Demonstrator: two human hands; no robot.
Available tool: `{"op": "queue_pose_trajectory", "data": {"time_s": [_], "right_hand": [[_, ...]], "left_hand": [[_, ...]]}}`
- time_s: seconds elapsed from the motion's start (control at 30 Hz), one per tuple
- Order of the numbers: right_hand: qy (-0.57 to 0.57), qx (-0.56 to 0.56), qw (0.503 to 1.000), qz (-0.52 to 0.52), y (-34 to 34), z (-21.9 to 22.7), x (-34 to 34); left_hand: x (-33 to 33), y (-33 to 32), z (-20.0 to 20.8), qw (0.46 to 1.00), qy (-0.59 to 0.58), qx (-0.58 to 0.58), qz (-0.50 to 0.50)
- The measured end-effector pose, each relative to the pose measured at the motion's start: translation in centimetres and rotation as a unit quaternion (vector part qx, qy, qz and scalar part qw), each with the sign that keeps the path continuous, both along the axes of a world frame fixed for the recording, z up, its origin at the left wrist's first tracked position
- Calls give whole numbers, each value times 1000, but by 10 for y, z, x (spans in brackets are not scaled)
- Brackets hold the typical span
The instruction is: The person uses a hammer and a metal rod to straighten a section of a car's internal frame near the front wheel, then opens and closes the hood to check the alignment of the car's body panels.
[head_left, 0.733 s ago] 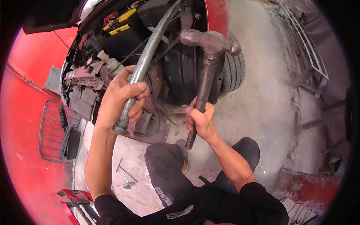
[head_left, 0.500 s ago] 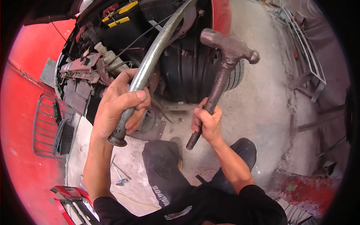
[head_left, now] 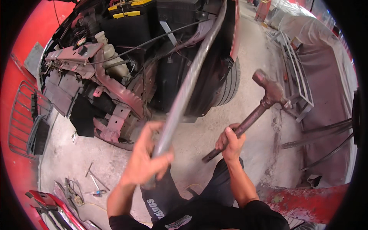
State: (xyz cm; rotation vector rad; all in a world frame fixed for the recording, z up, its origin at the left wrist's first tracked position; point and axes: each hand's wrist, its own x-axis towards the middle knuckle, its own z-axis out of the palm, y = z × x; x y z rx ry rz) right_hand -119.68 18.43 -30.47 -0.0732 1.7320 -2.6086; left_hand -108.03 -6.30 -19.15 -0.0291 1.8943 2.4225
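Observation:
My left hand holds a long, slightly curved steel bar near its lower end. Its fingers are loosely curled about the metal and the thumb stands away; the hand is a little blurred. The bar slants up and to the right, its far part lying in front of the car's wheel arch. In my right hand is a dark, worn hammer, gripped round the lower handle. The hammer's head points up and right, over the floor beside the tire, apart from the car.
The car's front is stripped, showing a bent metal rail, a plastic reservoir and a black battery. Hand tools lie on the floor at lower left. A metal frame stands at right, above a red beam.
My view has shifted, showing more of the car's front. The hammer has moved right and down, tilting further right. My left hand and the bar are lower and further right, the grip looser.

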Motion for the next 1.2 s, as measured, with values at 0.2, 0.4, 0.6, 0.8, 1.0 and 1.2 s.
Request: {"op": "queue_pose_trajectory", "data": {"time_s": [0.2,0.4,0.6,0.8,1.0,1.2], "right_hand": [[-2,4,999,-33,34,-13,16],[-106,33,989,-101,67,-58,25],[-250,166,943,-143,123,-179,15],[-368,255,875,-186,135,-317,6],[-273,627,715,-142,155,-403,39],[-319,551,763,-113,169,-379,56]], "left_hand": [[50,60,-70,999,-26,45,-12],[10,117,-106,974,-42,-205,-86],[-36,175,-202,922,-141,-319,-168],[-31,212,-336,866,-111,-459,-164],[-9,221,-461,845,-116,-497,-157],[-8,198,-450,861,-244,-408,-179]]}}
